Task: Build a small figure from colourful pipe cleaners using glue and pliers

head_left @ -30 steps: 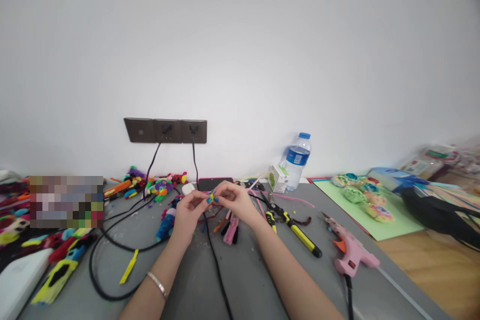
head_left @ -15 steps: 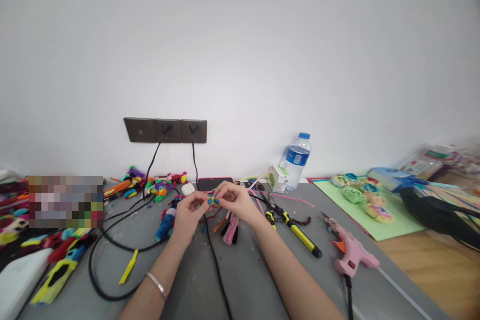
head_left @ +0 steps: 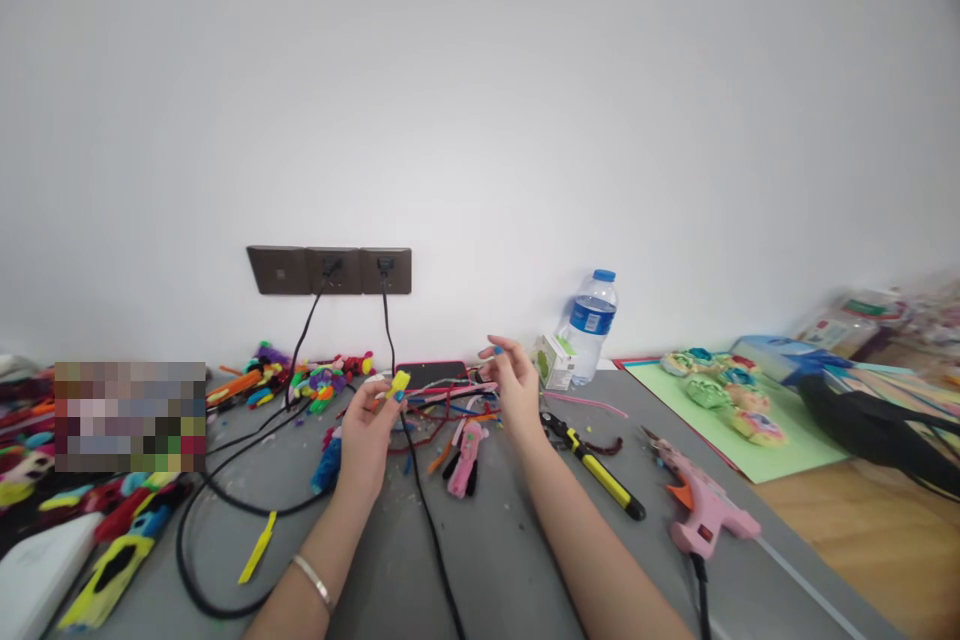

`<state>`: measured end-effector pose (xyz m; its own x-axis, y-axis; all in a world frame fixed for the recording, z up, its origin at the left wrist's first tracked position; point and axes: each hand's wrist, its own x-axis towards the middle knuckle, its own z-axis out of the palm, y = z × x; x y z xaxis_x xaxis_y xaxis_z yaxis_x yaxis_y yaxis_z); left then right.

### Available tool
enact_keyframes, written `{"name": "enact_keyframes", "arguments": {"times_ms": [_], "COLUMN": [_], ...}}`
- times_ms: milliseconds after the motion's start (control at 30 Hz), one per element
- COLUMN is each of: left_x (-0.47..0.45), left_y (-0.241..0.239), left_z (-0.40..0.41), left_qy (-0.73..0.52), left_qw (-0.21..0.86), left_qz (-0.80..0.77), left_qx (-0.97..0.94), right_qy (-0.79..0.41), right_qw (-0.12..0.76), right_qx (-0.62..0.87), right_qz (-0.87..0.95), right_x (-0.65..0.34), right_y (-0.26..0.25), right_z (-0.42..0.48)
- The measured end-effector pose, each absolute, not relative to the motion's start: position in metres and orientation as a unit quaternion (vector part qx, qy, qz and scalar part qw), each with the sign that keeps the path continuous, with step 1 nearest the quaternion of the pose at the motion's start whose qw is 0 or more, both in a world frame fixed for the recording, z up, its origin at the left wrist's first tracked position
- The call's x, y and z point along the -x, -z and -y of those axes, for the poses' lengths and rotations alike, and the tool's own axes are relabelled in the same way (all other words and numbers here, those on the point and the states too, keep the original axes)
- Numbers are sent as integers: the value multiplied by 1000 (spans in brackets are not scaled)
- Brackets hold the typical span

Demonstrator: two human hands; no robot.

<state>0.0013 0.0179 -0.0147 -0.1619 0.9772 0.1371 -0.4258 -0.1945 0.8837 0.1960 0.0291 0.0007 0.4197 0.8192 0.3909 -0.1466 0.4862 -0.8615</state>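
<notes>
My left hand (head_left: pixel 366 435) pinches a small yellow fuzzy piece (head_left: pixel 400 383) between thumb and fingertips, above the grey table. To the right, my right hand (head_left: pixel 517 390) is raised with its fingers apart and nothing visible in it. Between the hands lie a pink fuzzy figure (head_left: pixel 466 460) with dark parts and several loose pipe cleaners (head_left: pixel 442 417) in red, blue and orange. A blue fuzzy piece (head_left: pixel 327 463) rests just left of my left wrist. Beyond the hands lies a dark phone with a pink edge (head_left: pixel 431 375).
Yellow-and-black-handled pliers (head_left: pixel 600 475) and a pink glue gun (head_left: pixel 709 510) lie at the right. A water bottle (head_left: pixel 594 325) stands by a small box (head_left: pixel 555 362). Black cable (head_left: pixel 431 530) crosses the table. Colourful fuzzy figures (head_left: pixel 322 382) pile up at the left.
My hands have moved apart from where they met at the middle. The yellow piece stays in my left hand; my right hand has let go and moved up and right.
</notes>
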Motion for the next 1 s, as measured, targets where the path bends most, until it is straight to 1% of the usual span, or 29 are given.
{"name": "enact_keyframes", "arguments": {"times_ms": [67, 133, 200, 300, 433, 567, 667, 733, 800, 867, 1000], "left_x": [-1, -1, -3, -4, -3, -1, 0, 0, 0, 0, -1], "left_y": [16, 17, 16, 14, 16, 23, 26, 27, 27, 26, 23], "left_z": [-19, -19, -19, -18, -19, -21, -22, -23, -23, -23, -21], "left_qy": [-664, -655, -653, -656, -662, -664, -669, -667, -658, -644, -622], "left_qw": [521, 523, 528, 537, 531, 515, 508, 514, 526, 538, 572], "left_qz": [-368, -380, -389, -393, -392, -376, -374, -372, -370, -373, -374], "left_qx": [-389, -391, -379, -356, -356, -390, -393, -389, -392, -396, -382], "right_qy": [-308, -303, -290, -231, -165, -123, -94, -87, -88, -91, -99], "right_qw": [760, 733, 674, 558, 427, 337, 301, 297, 320, 371, 506], "right_qx": [422, 460, 504, 570, 635, 698, 725, 726, 720, 702, 641], "right_qz": [387, 399, 455, 557, 622, 620, 613, 614, 610, 601, 569], "right_x": [-205, -212, -215, -216, -211, -208, -206, -205, -204, -203, -205], "right_y": [2, 6, 11, 20, 28, 26, 24, 24, 23, 21, 14], "right_z": [-33, -37, -39, -41, -39, -35, -33, -33, -33, -34, -35]}}
